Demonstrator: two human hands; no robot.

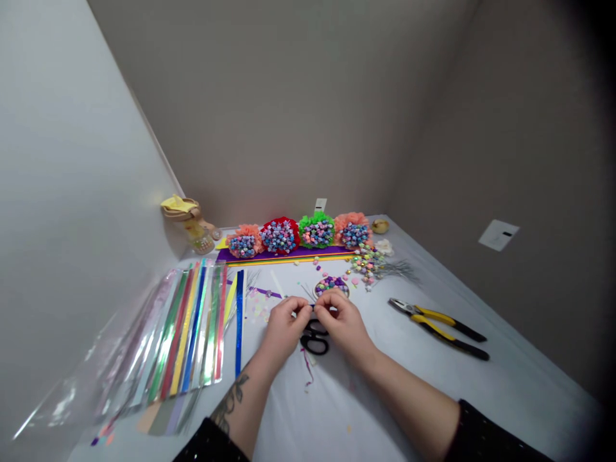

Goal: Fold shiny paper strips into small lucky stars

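My left hand (287,323) and my right hand (342,321) meet at the middle of the table, each with thumb and forefinger pinched. Between the fingertips shows a tiny dark blue piece (312,307), held from both sides; its ends are hidden. Black scissor handles (315,345) lie just below the hands. Behind my right hand sits a small bowl of purple and pink pieces (332,283). A glittery blue strip (239,321) lies to the left of my left hand.
Plastic-sleeved coloured strips (183,333) cover the left side. Pliers (437,327) lie at right. Behind are several paper flowers (316,231), scattered small stars (368,263), thin wires (399,271) and a jar (199,236). A wall (269,115) rises behind the table.
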